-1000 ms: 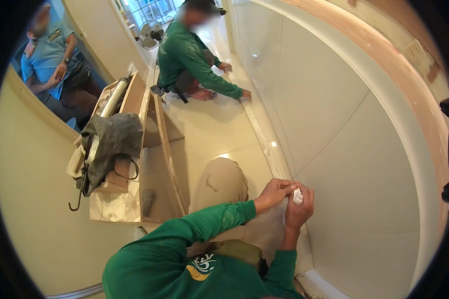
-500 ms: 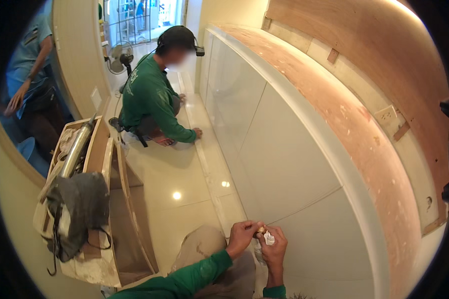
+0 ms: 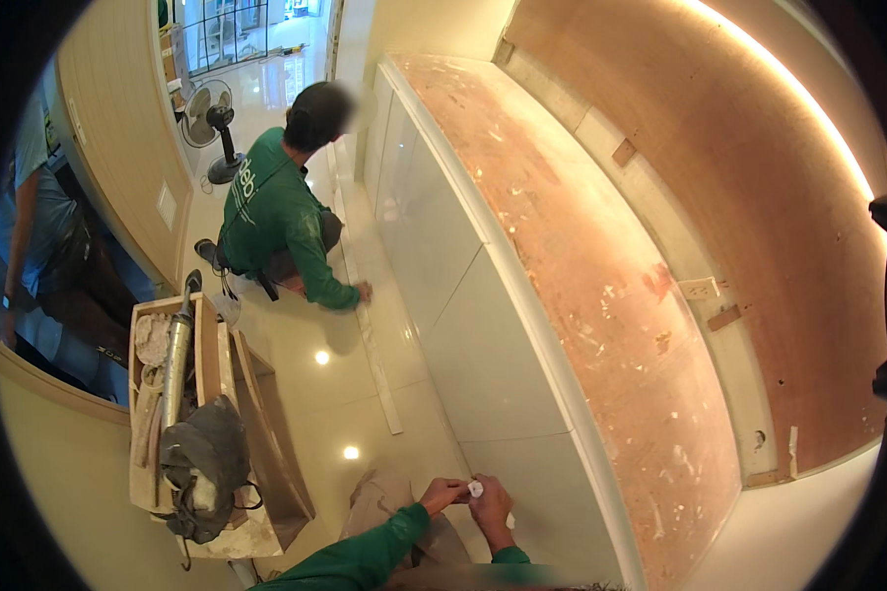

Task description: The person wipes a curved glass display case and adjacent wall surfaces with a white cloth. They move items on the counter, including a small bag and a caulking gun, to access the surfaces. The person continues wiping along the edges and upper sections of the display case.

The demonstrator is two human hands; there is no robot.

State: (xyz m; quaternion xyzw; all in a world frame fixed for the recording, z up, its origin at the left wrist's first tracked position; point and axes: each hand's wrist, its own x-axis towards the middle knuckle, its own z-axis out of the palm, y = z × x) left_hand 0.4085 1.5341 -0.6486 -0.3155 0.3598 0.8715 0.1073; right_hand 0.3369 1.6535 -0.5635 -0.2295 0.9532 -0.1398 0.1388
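Note:
My left hand (image 3: 443, 495) and my right hand (image 3: 490, 506) meet low in the view, beside the glossy white cabinet front (image 3: 508, 394). A small white crumpled-looking piece (image 3: 475, 489) shows at the thumb side of my right hand, whose fingers are curled round it; its exact kind is too small to make out. The fingertips of my left hand are pinched together just beside this piece. Whatever lies between them is hidden. Another bit of white (image 3: 510, 520) peeks out at the outer edge of my right hand.
Left of me stands a wooden tool carrier (image 3: 217, 340) holding a caulking gun (image 3: 177, 364) and a dark cloth bag (image 3: 205, 463). A co-worker in green (image 3: 281, 212) squats ahead by a pale floor strip (image 3: 376, 369). Beyond are a fan (image 3: 222, 128) and another person (image 3: 44, 227) in a doorway.
My view has shifted, showing more of the cabinet's wooden top. My hands stay together, and the white piece now sits nearer my left fingertips. The co-worker's head has turned away; the doorway person's arm has lowered.

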